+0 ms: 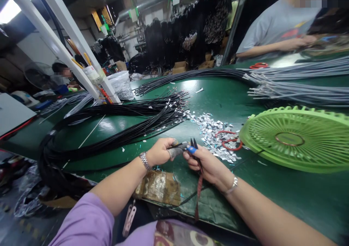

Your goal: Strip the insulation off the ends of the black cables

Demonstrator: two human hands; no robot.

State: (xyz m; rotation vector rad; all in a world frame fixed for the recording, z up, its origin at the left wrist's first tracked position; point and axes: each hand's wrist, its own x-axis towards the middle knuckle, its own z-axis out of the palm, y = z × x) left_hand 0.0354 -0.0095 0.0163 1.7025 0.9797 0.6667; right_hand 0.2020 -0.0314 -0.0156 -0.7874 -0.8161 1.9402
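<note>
My left hand [159, 152], with tape-wrapped fingertips, pinches a thin black cable [172, 147] near its end. Close on its right, my right hand [211, 166] is closed around small dark scissors [194, 143]; their blades point up and slightly apart. Blue tape covers its thumb, and a reddish strip [199, 193] hangs below it. The two hands nearly meet at the cable end, where fingers hide the exact contact. Behind them lies a bundle of black cables [144, 128] with stripped ends, beside a pile of silvery scraps [211, 129].
Red-handled scissors [231, 144] lie on the scraps. A green fan grille [308, 158] sits at right, grey cables [300, 93] behind it. A taped cardboard piece [158, 188] is at the green table's [272, 202] front edge. White posts [68, 39] rise left. A co-worker [275, 31] sits opposite.
</note>
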